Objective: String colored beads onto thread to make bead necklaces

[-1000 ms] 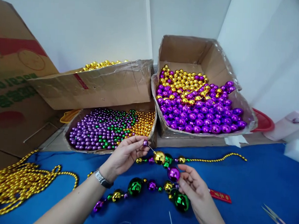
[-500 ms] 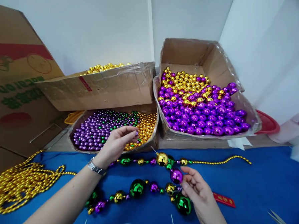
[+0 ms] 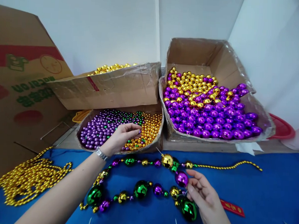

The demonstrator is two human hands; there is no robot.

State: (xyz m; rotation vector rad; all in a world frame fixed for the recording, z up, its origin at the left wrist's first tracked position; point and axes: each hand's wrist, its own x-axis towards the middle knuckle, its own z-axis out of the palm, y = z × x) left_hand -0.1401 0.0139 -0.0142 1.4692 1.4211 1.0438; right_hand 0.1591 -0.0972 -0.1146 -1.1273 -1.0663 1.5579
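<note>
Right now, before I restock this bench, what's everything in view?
big box: one, cardboard, back right
big beads: many, purple, gold, big box
small box: one, cardboard, centre
small beads: many, purple, green, gold, small box
top box: one, cardboard, above small box
top beads: several, gold, top box
carton: one, brown, left
strand: one, green, purple, gold, on cloth
chain pile: one, gold, left on cloth
tag: one, red, right of strand
dish: one, red, far right
cloth: one, blue, foreground
watch: one, silver, left wrist
left hand: one, in small beads
right hand: one, holding strand
</note>
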